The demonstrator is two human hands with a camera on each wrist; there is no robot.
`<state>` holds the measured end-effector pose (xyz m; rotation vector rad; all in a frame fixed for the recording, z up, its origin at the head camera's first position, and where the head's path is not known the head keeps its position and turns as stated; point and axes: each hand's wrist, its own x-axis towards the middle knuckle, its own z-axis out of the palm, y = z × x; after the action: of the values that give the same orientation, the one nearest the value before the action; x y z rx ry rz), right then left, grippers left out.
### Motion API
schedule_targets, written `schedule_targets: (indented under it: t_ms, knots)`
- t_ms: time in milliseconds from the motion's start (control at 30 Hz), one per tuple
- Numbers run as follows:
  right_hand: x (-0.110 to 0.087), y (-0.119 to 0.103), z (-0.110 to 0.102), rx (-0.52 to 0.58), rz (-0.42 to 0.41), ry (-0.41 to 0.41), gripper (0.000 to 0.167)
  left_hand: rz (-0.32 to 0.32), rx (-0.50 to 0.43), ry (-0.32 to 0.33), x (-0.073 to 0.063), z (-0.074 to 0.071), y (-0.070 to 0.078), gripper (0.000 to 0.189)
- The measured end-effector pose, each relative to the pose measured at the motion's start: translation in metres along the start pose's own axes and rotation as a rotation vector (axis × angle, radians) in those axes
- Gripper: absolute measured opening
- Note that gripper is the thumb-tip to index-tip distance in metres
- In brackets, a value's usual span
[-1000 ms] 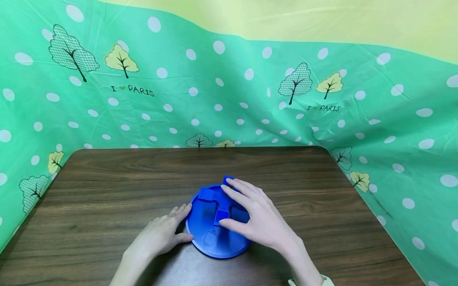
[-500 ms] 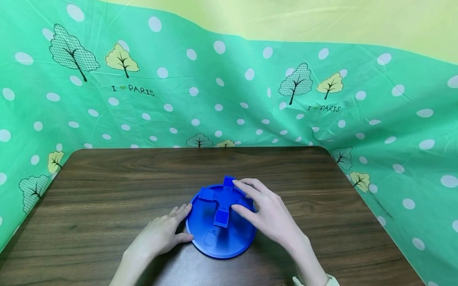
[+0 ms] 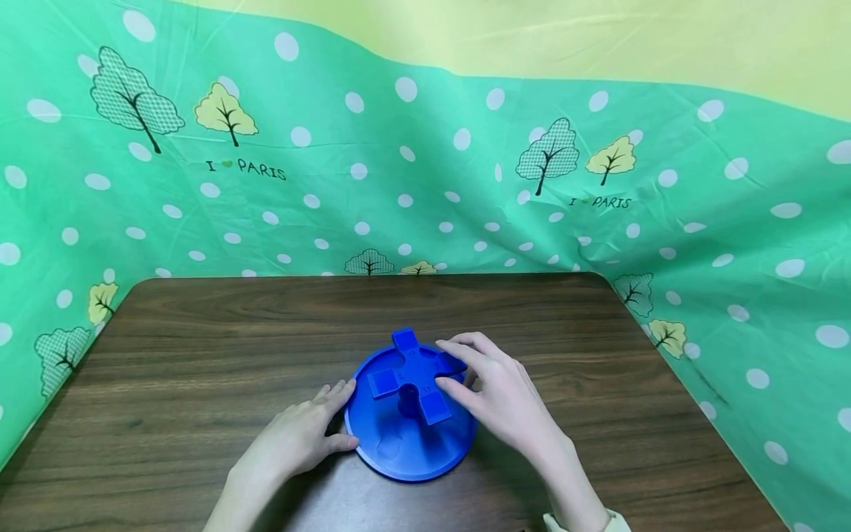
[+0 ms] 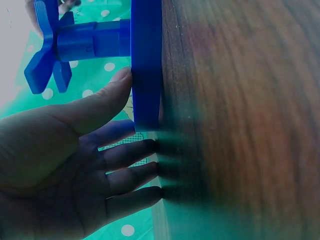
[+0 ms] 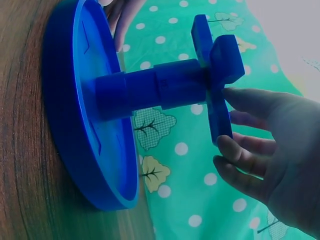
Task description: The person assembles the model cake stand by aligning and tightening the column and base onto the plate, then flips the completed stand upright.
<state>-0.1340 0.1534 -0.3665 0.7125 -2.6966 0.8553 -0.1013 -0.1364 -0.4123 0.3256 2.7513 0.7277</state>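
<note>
A blue round base (image 3: 415, 462) lies flat on the table, with a short blue post (image 5: 142, 90) rising from its middle. On the post sits a blue four-armed cross piece (image 3: 415, 373). My left hand (image 3: 302, 436) rests at the base's left side, fingers fairly straight, thumb and index touching the rim. In the left wrist view the other fingertips (image 4: 150, 195) touch the tabletop. My right hand (image 3: 501, 391) has curled fingers and thumb around the right arm of the cross piece, above the base. Part of that arm is hidden behind the fingers in the head view.
The dark wood-grain table (image 3: 233, 340) extends all around the base. A green cloth (image 3: 399, 170) with white dots and printed trees hangs behind the table and along its sides.
The cross piece has turned counterclockwise, seen from above, in the last half second. Earlier my right hand shifted right, from spanning two arms to the right arm. My left hand stays put.
</note>
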Motion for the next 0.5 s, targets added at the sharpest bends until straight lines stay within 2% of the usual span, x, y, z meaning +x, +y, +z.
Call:
schedule_targets:
  t_ms: [367,500]
  knots:
    - [-0.0011,0.0013,-0.0026,-0.029,0.035,-0.015,0.032,0.004,0.0,0.009,-0.0008,0.0003,-0.0005,0.082]
    - [-0.0011,0.0021,-0.0041,-0.044,0.02,-0.003,0.027,0.003,0.001,0.004,-0.0003,0.0002,-0.0005,0.082]
